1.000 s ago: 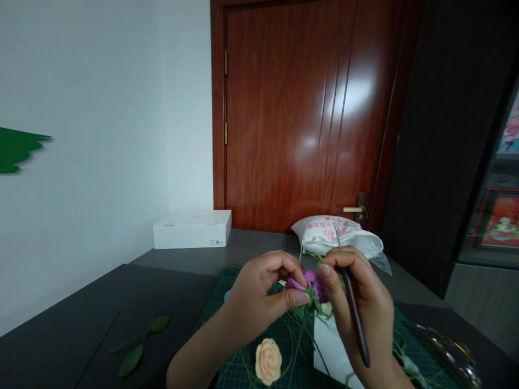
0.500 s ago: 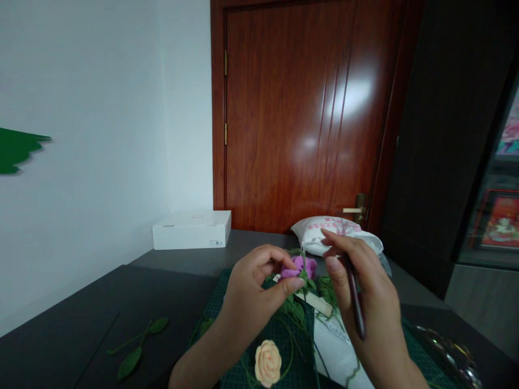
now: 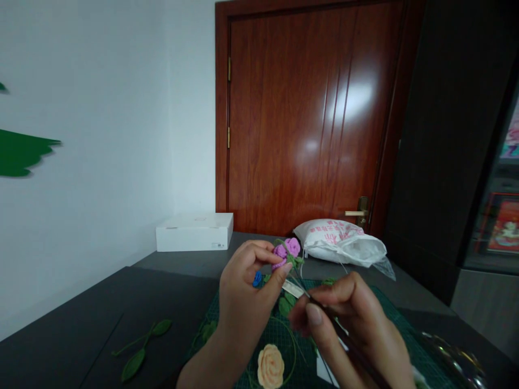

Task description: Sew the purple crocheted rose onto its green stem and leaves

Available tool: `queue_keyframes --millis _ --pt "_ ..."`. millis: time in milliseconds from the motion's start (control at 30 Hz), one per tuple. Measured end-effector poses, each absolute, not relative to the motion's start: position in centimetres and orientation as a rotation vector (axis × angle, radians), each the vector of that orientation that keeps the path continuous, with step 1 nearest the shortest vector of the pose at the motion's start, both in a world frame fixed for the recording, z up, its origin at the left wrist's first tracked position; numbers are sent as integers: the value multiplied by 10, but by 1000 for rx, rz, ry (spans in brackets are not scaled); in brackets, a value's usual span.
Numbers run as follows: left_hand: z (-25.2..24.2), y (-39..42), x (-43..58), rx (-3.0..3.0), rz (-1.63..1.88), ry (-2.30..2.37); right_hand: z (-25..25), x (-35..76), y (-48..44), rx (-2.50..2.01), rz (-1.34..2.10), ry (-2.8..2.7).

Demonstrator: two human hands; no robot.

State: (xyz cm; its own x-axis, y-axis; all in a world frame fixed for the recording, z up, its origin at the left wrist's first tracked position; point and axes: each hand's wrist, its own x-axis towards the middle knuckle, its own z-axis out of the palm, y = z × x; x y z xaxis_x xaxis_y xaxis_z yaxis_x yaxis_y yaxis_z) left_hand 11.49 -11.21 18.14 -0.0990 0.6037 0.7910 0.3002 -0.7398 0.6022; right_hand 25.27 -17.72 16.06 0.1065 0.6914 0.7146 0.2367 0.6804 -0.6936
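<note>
My left hand (image 3: 243,294) pinches a small purple crocheted flower (image 3: 287,250) with green leaves, held up above a green cutting mat (image 3: 239,356). A small blue bit (image 3: 257,279) shows beside its thumb. My right hand (image 3: 348,327) is closed round a dark crochet hook (image 3: 344,337), its thin tip pointing up-left toward the flower's stem. A peach crocheted rose (image 3: 270,366) with a green wire stem lies on the mat below my hands.
A white box (image 3: 194,231) sits at the back of the dark table (image 3: 101,302) by the wall. A white bag with pink print (image 3: 343,243) lies before the wooden door (image 3: 304,113). Green leaves on a stem (image 3: 140,348) lie at left. A shiny object (image 3: 454,354) is at right.
My left hand has lifted the purple flower higher. My right hand has dropped lower and toward me with the hook, whose tip now points at the stem from below.
</note>
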Motion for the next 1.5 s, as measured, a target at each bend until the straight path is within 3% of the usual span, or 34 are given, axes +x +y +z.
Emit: queue_keyframes --millis 100,367,1133,1333,1500 --pt "182 -113 114 1889 1890 974 162 261 -168 -832 250 -1520" --pt "185 -114 117 1672 1731 786 172 276 -157 -743 476 -1526" --pt "183 -102 113 1597 1505 741 174 289 -150 -789 294 -1493" --pt "176 -80 110 1696 1243 827 173 326 -113 -1199 388 -1643" --pt "166 -67 111 1699 1053 844 134 351 -74 -1618 539 -1923"
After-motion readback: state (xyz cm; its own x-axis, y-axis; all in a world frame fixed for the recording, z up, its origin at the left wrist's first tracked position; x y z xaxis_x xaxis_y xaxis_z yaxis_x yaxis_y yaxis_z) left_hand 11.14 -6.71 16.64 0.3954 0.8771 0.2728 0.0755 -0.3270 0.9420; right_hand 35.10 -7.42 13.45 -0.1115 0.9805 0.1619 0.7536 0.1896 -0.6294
